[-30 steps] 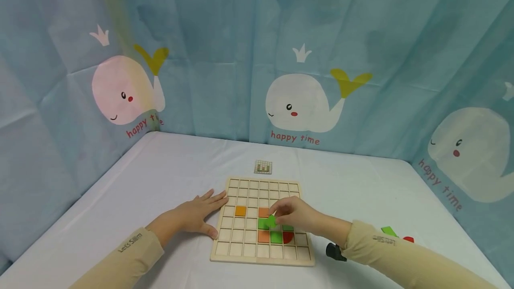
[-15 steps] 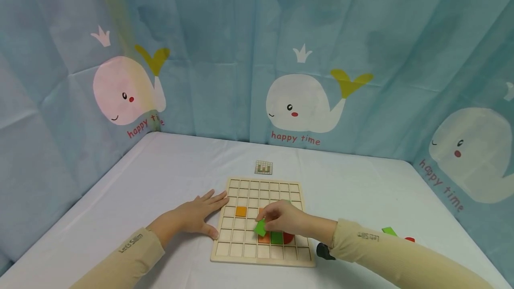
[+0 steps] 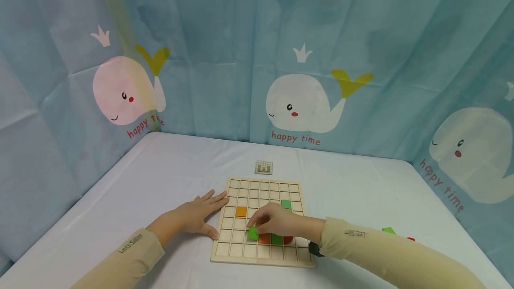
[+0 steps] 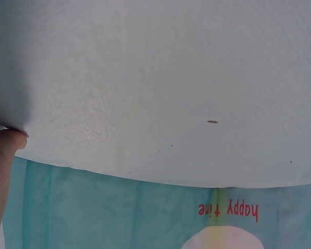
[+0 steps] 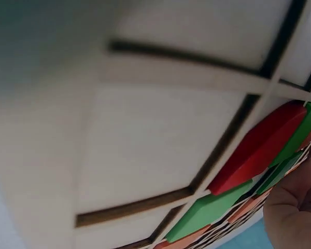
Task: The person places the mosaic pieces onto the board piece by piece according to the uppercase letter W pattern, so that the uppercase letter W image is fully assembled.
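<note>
A wooden grid board (image 3: 233, 251) lies on the white table. My right hand (image 3: 277, 220) pinches a green tile (image 3: 253, 233) over a cell left of an orange tile (image 3: 263, 238). Right of that orange tile sit a green tile (image 3: 276, 239) and a red piece (image 3: 288, 239). Another green tile (image 3: 286, 204) and an orange tile (image 3: 241, 211) lie in cells farther back. In the right wrist view the red piece (image 5: 259, 148) fills a cell near my fingers. My left hand (image 3: 196, 213) rests with spread fingers at the board's left edge, thumb on its rim.
Behind the board lies a small card with a grid pattern (image 3: 263, 167). On the right of the table are a green piece (image 3: 388, 230) and a red piece (image 3: 410, 238) beside the right sleeve. A blue whale-print curtain (image 3: 217, 92) stands behind the table.
My right hand has moved left and slightly toward me with the green tile, from the board's middle to left of the front orange tile. The left hand has stayed still.
</note>
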